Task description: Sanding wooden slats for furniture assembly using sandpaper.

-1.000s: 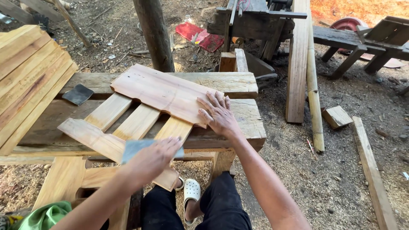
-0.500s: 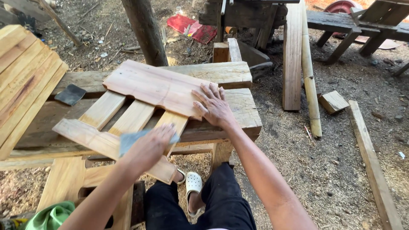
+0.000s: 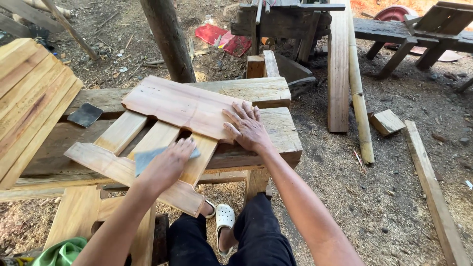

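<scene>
Nearest the camera, black trousers and a white perforated clog [image 3: 225, 216] are seen under the work, and a green cloth [image 3: 61, 252] lies at the lower left. Just above, a grey sheet of sandpaper [image 3: 143, 159] is pressed flat under the left hand [image 3: 167, 165], fingers folded over it rather than spread, on a pale slat of the wooden slatted chair-back panel [image 3: 162, 133]. The sheet is held flat, it is judged, so that the grit bears evenly on the slat.

The right hand [image 3: 248, 129] is laid open, fingers spread wide, gripping nothing, across the edge where the panel's broad reddish top board meets the rough timber workbench [image 3: 276, 128]. It is judged to be placed there as a clamp, so that the panel cannot slide under the rubbing. The panel rests diagonally across the bench, its lower rail overhanging toward the person, which brings the slats within reach.

At the left, a second dark grey sanding sheet [image 3: 85, 114] lies on the bench, beside a stack of pale planks [image 3: 29, 98]. Farther off, a dark tree trunk [image 3: 167, 39], a red scrap [image 3: 221, 38], an upright plank [image 3: 338, 69] and a bamboo pole [image 3: 357, 93] stand on sawdust-strewn ground.
</scene>
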